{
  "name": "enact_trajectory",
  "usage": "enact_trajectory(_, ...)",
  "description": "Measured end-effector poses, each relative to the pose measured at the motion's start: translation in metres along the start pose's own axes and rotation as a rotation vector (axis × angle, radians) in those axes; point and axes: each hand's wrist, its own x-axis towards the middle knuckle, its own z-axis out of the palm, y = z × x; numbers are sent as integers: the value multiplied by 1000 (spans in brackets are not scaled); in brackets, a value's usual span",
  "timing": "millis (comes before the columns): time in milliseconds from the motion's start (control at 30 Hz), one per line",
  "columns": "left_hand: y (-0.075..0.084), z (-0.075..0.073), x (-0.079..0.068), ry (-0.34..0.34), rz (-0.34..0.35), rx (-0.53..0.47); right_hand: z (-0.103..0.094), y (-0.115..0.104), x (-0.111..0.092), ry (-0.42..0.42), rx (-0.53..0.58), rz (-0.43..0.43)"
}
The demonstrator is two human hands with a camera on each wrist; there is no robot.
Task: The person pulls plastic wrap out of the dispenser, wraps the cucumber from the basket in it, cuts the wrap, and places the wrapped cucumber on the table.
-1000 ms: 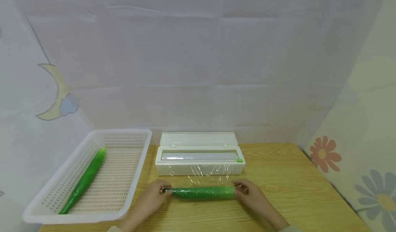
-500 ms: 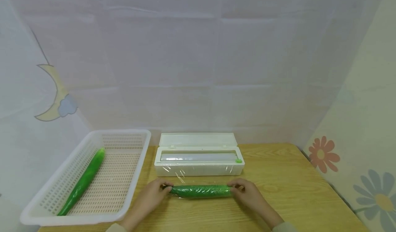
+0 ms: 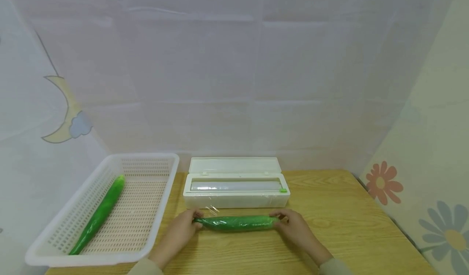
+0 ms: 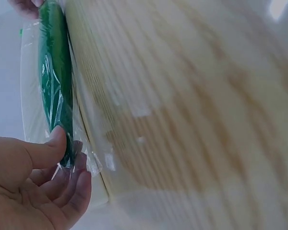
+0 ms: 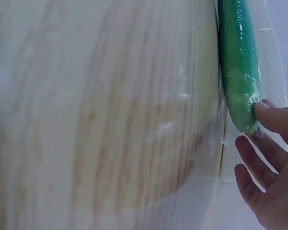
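A green cucumber (image 3: pixel 238 223) lies crosswise in front of the cling film box (image 3: pixel 236 201), with clear cling film (image 4: pixel 48 91) around it. My left hand (image 3: pixel 181 228) pinches its dark, narrow end between thumb and fingers. At the paler end, my right hand (image 3: pixel 296 228) holds cucumber and film the same way. In the right wrist view the thumb of the right hand (image 5: pixel 273 158) presses the film against the tip, with the other fingers spread beneath. Film stretches between the cucumber and the box, whose lid stands up behind the roll (image 3: pixel 236 185).
A white plastic basket (image 3: pixel 155 222) stands on the left of the wooden table (image 3: pixel 326 201), holding a second cucumber (image 3: pixel 100 214). A green slider (image 3: pixel 283 190) sits at the right of the box's front edge. Fabric (image 3: pixel 227 83) hangs behind the table.
The cucumber has moved a little away from me, toward the box, with both hands on its ends. The film between them has shortened, and the hands have drawn slightly closer together.
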Motion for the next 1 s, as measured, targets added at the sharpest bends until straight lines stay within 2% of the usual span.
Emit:
enact_trajectory(167, -1, 3, 4, 8, -44, -75, 4, 2, 3, 30, -15, 32)
enact_trajectory(300, -3, 6, 6, 44, -46, -92, 6, 4, 5, 33, -25, 6)
enact_trajectory(500, -7, 10, 10, 62, -15, -34, 6, 4, 8, 35, -52, -5)
enact_trajectory(733, -2, 11, 9, 81, -5, 30, 9, 2, 10, 55, -92, -11)
enact_trajectory(833, 1, 10, 8, 73, -26, 33, 9, -1, 10, 61, -101, -25)
enact_trajectory(1000, 5, 7, 6, 69, -63, 59, 7, -6, 11, 30, -119, 8)
